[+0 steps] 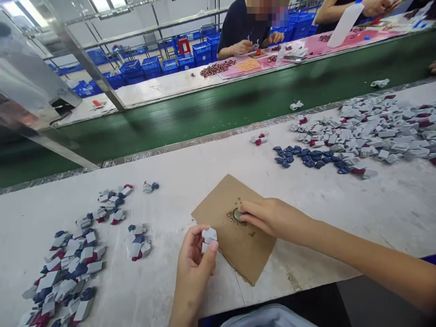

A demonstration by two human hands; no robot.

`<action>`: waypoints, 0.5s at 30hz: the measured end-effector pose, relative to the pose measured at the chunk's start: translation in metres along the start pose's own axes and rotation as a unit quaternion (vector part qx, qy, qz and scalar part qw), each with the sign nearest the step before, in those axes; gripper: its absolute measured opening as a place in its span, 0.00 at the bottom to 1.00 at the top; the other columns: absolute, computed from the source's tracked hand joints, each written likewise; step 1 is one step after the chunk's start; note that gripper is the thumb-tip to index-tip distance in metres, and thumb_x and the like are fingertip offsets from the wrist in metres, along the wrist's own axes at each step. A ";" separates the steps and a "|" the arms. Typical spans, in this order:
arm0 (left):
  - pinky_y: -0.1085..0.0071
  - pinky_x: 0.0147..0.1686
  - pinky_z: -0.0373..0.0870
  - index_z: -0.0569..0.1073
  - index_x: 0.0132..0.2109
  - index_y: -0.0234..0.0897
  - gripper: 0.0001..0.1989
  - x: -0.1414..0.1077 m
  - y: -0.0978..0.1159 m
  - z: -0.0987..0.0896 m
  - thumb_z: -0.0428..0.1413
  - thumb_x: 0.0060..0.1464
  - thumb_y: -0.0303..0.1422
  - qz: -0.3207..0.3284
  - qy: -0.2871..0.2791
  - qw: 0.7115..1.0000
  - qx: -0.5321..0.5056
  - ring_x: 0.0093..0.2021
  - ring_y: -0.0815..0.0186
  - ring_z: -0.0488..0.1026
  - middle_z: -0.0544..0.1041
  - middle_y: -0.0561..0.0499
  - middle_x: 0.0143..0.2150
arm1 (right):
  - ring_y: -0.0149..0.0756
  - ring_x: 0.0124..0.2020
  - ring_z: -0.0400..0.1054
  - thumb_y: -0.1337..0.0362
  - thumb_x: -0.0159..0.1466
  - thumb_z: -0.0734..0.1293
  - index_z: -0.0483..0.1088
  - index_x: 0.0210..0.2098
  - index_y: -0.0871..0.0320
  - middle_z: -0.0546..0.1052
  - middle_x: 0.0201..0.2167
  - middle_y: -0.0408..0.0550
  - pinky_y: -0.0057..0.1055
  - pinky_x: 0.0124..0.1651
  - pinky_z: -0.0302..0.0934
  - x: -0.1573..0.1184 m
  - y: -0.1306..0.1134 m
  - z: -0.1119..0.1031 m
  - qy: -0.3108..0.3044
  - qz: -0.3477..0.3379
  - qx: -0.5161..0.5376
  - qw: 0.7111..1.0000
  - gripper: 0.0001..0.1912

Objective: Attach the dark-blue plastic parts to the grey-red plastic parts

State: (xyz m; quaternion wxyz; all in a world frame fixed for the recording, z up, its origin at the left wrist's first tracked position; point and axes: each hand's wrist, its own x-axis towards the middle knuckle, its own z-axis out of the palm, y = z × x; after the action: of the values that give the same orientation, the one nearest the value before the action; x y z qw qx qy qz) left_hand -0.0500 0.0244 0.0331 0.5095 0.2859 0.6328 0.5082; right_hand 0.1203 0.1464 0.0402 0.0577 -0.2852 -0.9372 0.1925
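My left hand (197, 259) grips a small light grey plastic part (209, 236) between thumb and fingers, just off the near left edge of a brown cardboard sheet (218, 204). My right hand (269, 217) is pinched at a bottle cap (237, 215) lying on that cardboard. Between its fingertips shows a bit of a small dark blue piece (244, 213), mostly hidden by the fingers. Brown wet-looking blobs (252, 234) surround the cap. Loose dark blue pieces (306, 156) lie farther back to the right.
Grey parts (384, 129), some with dark red pieces, are heaped at right. Grey parts joined with blue and red pieces (68, 272) form a pile at left. Beyond runs a green conveyor belt (190, 113). Across it a co-worker (241, 32) handles small parts; a white bottle (345, 25) stands there.
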 end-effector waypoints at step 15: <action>0.68 0.29 0.57 0.66 0.39 0.42 0.08 -0.013 -0.021 0.026 0.51 0.54 0.39 0.067 0.038 0.967 0.244 0.29 0.62 0.67 0.72 0.48 0.32 | 0.32 0.22 0.62 0.68 0.66 0.51 0.61 0.27 0.57 0.69 0.23 0.45 0.27 0.24 0.50 0.007 -0.002 0.019 0.020 -0.055 -0.119 0.991 0.13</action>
State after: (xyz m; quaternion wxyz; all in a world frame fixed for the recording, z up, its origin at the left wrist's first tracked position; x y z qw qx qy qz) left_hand -0.0178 0.0153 0.0195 0.3651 0.4236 0.7357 0.3821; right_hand 0.1091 0.1427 0.0236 0.0527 -0.2421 -0.9662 0.0706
